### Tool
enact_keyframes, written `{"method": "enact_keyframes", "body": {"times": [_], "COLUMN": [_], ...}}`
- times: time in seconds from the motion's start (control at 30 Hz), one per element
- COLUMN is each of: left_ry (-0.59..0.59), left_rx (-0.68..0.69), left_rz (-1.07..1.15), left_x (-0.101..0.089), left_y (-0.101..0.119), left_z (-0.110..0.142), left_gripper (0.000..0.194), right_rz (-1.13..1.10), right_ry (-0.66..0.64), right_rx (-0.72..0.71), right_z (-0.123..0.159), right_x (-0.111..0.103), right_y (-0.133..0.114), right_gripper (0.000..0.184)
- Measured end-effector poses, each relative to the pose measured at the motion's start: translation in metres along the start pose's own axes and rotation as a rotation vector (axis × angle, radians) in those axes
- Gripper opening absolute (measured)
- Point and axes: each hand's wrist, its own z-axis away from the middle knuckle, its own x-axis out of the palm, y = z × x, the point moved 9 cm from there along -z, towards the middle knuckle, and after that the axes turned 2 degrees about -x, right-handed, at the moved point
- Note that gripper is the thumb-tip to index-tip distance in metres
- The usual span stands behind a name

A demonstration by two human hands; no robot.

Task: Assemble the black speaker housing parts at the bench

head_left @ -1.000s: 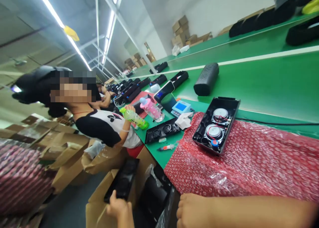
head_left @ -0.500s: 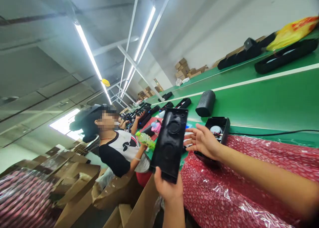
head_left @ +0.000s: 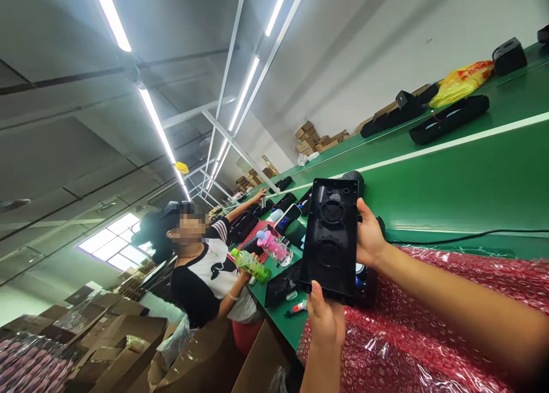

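A black rectangular plastic speaker panel with two round rings moulded in it is held up in front of me. My left hand grips its lower edge, thumb on the near face. At its right edge is my right hand, closed on the side with the fingers hidden behind the panel. Partly covered behind it stand a dark rounded speaker case and an opened black housing. Red bubble wrap lies beneath my right forearm.
To the left, a co-worker holds a green bottle and reaches across the green bench. A pink bottle, a red-and-white tube and several black speakers lie along it. Cardboard boxes fill the lower left. A black cable crosses the bench.
The panel has moved right and become more upright. My right hand, open beside it before, has closed on its right edge. The co-worker has stretched an arm over the bench.
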Motion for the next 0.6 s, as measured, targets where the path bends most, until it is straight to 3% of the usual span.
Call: {"method": "enact_keyframes", "body": {"times": [0.1,0.2,0.27,0.43,0.53,0.6], "left_ry": [0.011,0.146,0.197,0.074,0.061,0.069], "left_rx": [0.055,0.255,0.311,0.154,0.108,0.111], "left_rz": [-0.134,-0.393,-0.614,-0.891,-0.890,-0.801], "left_x": [-0.010,-0.027,-0.032,-0.027,-0.023,-0.022], "left_y": [-0.002,0.006,0.002,-0.039,-0.050,-0.051], "left_z": [-0.005,-0.004,0.000,0.007,0.008,0.006], "left_gripper": [0.082,0.086,0.086,0.110,0.111,0.111], "right_rz": [0.085,0.120,0.155,0.288,0.441,0.571], "right_ry": [0.070,0.216,0.263,0.245,0.251,0.251], "right_rx": [-0.041,-0.140,-0.215,-0.416,-0.543,-0.612], "right_z": [0.001,0.006,0.010,0.019,0.024,0.029], "right_x": [-0.001,-0.003,0.000,0.008,0.005,0.003], "right_y": [-0.014,-0.045,-0.070,-0.121,-0.139,-0.148], "right_gripper": [0.077,0.076,0.076,0.059,0.047,0.051]}}
